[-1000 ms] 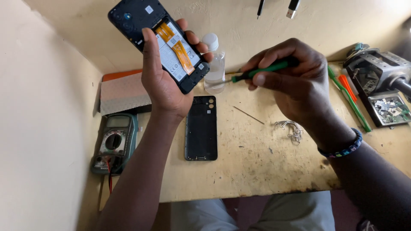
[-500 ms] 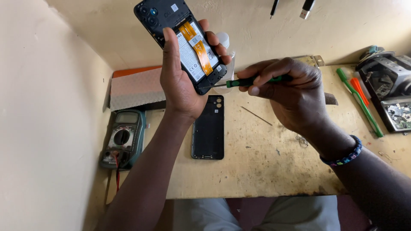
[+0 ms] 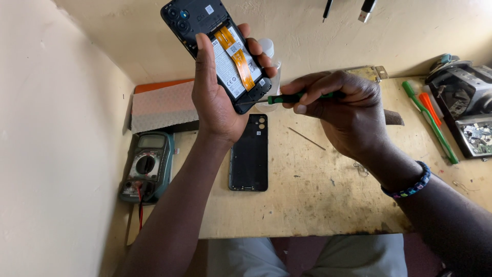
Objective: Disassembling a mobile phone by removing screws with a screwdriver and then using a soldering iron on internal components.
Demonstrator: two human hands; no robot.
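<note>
Looking down, you had the desk (image 3: 307, 205) nearest you, with a black back cover (image 3: 249, 154) lying flat on it and a multimeter (image 3: 146, 166) at its left edge. Above the cover, your left hand (image 3: 218, 100) was closed around an opened phone (image 3: 218, 51), held tilted with its insides facing you. Your right hand (image 3: 343, 110) pinched a green screwdriver (image 3: 287, 97), its tip touching the phone's lower end. Farther right lay green and orange tools (image 3: 430, 120).

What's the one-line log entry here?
left hand: holds opened black phone | right hand: green-handled screwdriver, tip at phone | black back cover: on table
</note>
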